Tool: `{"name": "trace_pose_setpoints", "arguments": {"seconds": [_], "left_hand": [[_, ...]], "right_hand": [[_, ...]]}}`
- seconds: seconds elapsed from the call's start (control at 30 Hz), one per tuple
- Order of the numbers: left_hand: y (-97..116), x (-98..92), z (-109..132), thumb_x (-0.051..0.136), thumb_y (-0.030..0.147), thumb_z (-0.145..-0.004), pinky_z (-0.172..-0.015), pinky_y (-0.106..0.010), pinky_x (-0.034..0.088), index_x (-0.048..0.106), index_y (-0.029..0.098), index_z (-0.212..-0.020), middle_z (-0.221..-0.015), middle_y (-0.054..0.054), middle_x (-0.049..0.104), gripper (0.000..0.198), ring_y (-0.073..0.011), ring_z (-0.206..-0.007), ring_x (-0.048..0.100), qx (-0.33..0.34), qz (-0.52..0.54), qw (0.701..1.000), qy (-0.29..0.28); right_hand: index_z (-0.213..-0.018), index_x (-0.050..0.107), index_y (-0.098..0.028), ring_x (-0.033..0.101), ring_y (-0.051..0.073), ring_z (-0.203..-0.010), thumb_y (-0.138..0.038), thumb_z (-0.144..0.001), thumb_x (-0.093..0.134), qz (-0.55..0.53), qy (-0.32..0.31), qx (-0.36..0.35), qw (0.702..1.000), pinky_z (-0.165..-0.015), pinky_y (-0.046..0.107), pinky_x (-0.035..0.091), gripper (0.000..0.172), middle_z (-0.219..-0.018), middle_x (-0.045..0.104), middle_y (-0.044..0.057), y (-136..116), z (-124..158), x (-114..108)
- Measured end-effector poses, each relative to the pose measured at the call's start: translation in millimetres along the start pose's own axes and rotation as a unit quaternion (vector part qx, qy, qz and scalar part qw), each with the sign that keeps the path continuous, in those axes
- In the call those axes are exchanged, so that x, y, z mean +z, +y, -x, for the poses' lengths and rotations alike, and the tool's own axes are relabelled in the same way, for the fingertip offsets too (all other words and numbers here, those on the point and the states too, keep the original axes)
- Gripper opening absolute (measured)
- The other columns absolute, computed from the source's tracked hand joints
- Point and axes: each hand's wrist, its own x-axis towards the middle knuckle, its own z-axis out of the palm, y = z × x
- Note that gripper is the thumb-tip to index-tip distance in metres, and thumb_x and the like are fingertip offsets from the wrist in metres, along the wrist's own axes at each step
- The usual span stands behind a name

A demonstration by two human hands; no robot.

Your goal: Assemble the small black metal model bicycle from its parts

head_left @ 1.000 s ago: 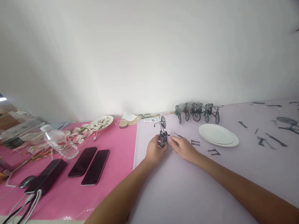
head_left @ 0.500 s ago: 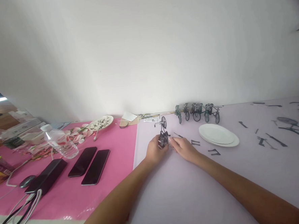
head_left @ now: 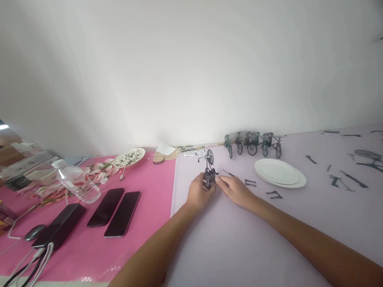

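Observation:
A small black model bicycle (head_left: 209, 173) stands on end over the pale tabletop, one wheel at the top. My left hand (head_left: 197, 192) is closed around its lower part, so that part is mostly hidden. My right hand (head_left: 236, 190) has its thumb and fingers pressed together at the bicycle's right side. Whatever sits between those fingertips is too small to make out. Just beyond the right hand lies a thin dark tool (head_left: 228, 173). Two black frame-like parts, one nearer (head_left: 250, 182) and one farther right (head_left: 275, 194), rest beside the right forearm.
Several model bicycles (head_left: 252, 145) line the wall. White plates (head_left: 279, 171) overlap to the right, with loose black parts (head_left: 354, 179) beyond. On the pink cover (head_left: 153, 206) are two phones (head_left: 122, 214), a power strip (head_left: 62, 225), a bottle (head_left: 79, 183) and a plate of small pieces (head_left: 129, 158).
The model bicycle has turned slightly in my left hand, its lower part tilting a little. Both hands stay in nearly the same place, and the table is unchanged.

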Motion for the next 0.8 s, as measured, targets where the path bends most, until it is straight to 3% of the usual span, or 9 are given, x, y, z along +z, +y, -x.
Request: {"name": "trace_pose_setpoints", "arguments": {"seconds": [0.8], "left_hand": [[3.0, -1.4, 0.3, 0.072, 0.035, -0.085, -0.06, -0.024, 0.046, 0.065, 0.018, -0.11, -0.086, -0.002, 0.07, 0.03, -0.0127, -0.065, 0.06, -0.012, -0.001, 1.0, -0.003]], "right_hand": [[-0.066, 0.045, -0.025, 0.054, 0.017, -0.054, -0.053, -0.107, 0.035, 0.002, -0.011, 0.01, 1.0, -0.061, 0.031, 0.041, 0.051, -0.055, 0.057, -0.001, -1.0, 0.1, -0.4]]}}
